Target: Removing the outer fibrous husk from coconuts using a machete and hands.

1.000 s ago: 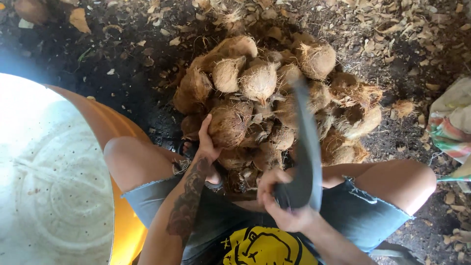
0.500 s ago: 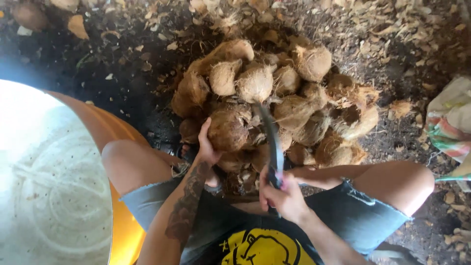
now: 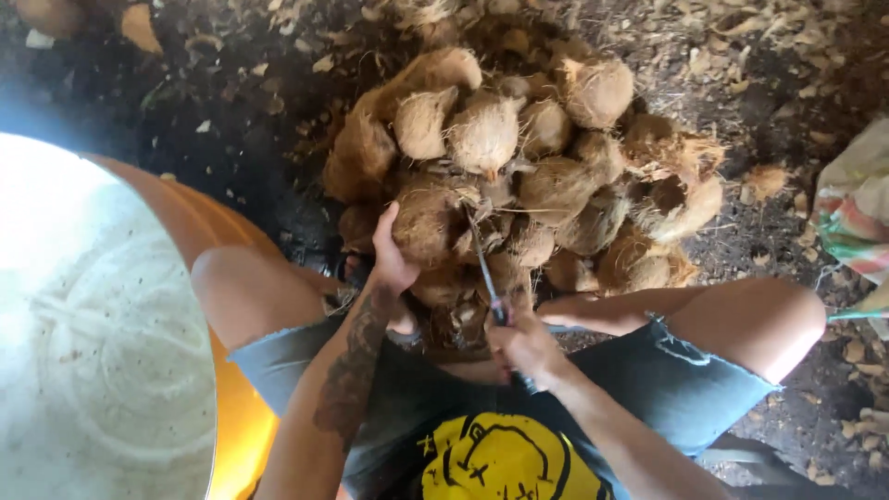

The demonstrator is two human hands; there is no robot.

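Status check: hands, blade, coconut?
Left hand steadies brown fibrous coconut. Right hand grips long dark metal blade, edge against the husk. Heap of husked coconuts crowds right behind.

Left hand (image 3: 394,264) is clamped against the side of a brown, fibrous coconut (image 3: 428,220) at the front of the heap, fingers spread up over its husk. Right hand (image 3: 526,347) grips the handle of a long blade (image 3: 483,264), edge-on to the camera, its tip buried among the husks just beside that coconut. Behind them sits the pile of husked coconuts (image 3: 556,176), stacked on dark ground (image 3: 231,139) littered with dry husk chips. The person sits with bare knees apart, in denim shorts and a dark shirt with a yellow print. At left, a large orange tub (image 3: 199,227) holds something pale and white. A striped sack (image 3: 857,218) peeks in at the right edge.
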